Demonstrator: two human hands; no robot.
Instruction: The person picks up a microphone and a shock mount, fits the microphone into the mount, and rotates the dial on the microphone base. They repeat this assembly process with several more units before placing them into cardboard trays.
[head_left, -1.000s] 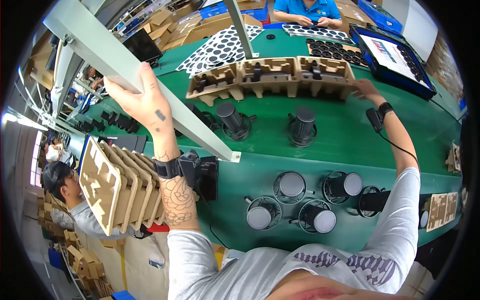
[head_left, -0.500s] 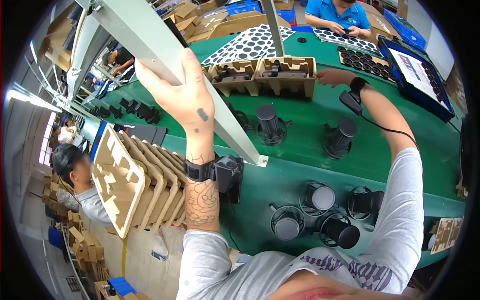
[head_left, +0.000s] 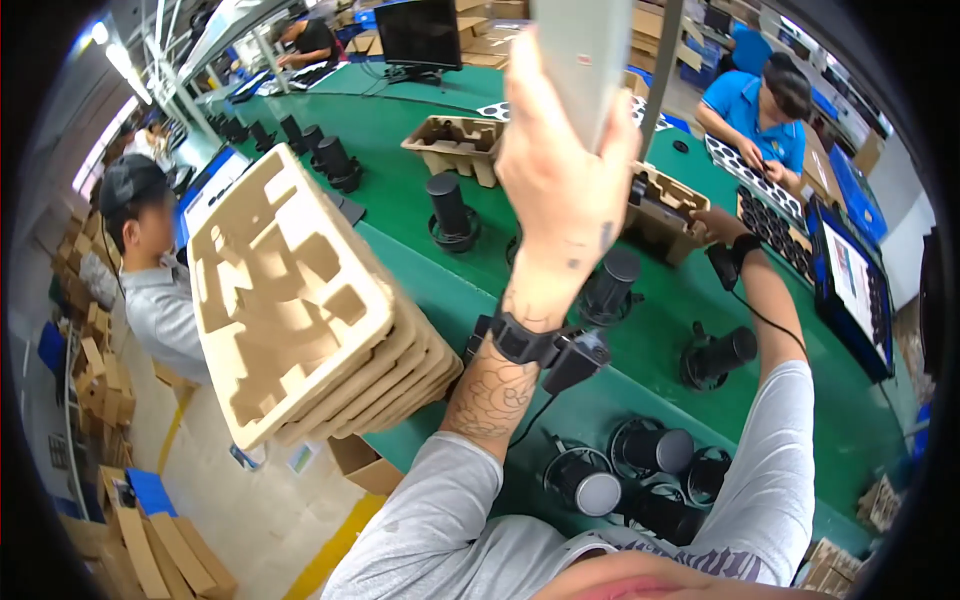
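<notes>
My left hand (head_left: 565, 170) is raised, its thumb and fingers wrapped round a pale metal post (head_left: 582, 65). A strapped device (head_left: 545, 345) sits on that wrist. On the right, my right hand (head_left: 716, 226) has its fingers at the end rim of a brown moulded pulp tray (head_left: 655, 228) that holds black parts; the fingertips are partly hidden. A second pulp tray (head_left: 440, 137) lies farther left. Black cylindrical units with ring bases stand around, one (head_left: 450, 212) left of my left hand, another (head_left: 612, 285) by my left wrist, a tilted one (head_left: 720, 358) below my right hand.
Stacked pulp trays (head_left: 295, 300) rise at the left edge of the green table (head_left: 400, 225). Several black units (head_left: 585, 485) crowd its near side. A person in blue (head_left: 755, 120) works across the table beside a blue bin (head_left: 850, 290). Another person (head_left: 155, 275) stands left.
The view has swung left and shifted, so the tray stack looms larger. My left hand stays on the post. My right hand now overlaps the tray's end rim.
</notes>
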